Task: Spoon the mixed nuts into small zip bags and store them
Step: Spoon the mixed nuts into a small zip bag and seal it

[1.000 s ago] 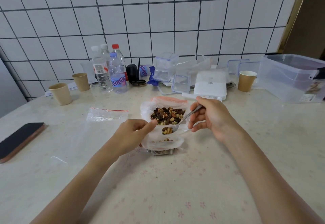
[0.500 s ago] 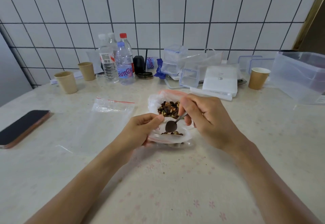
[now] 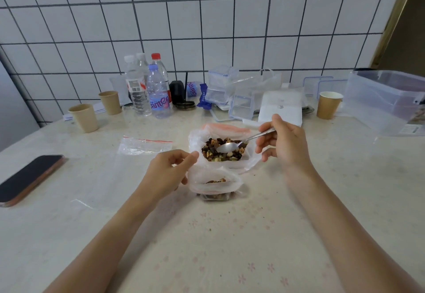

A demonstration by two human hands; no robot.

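A large clear bag (image 3: pixel 247 163) lies open at the table's middle with mixed nuts (image 3: pixel 216 151) inside. In front of it stands a small zip bag (image 3: pixel 213 186) with a few nuts at its bottom. My left hand (image 3: pixel 169 172) pinches the small bag's left rim and holds it open. My right hand (image 3: pixel 284 143) grips a metal spoon (image 3: pixel 243 142) by its handle; the empty bowl of the spoon rests on the nuts in the large bag.
Another empty zip bag (image 3: pixel 145 145) lies left of the nuts. A black phone (image 3: pixel 28 179) sits at the far left. Paper cups (image 3: pixel 84 118), water bottles (image 3: pixel 158 90), clear lidded boxes (image 3: pixel 239 95), a white box (image 3: pixel 280 109) and a large clear bin (image 3: pixel 386 102) line the tiled wall.
The spoon tipped its nuts into the small bag, then moved back up; its empty bowl now lies on the nuts in the large bag. My left hand kept hold of the small bag.
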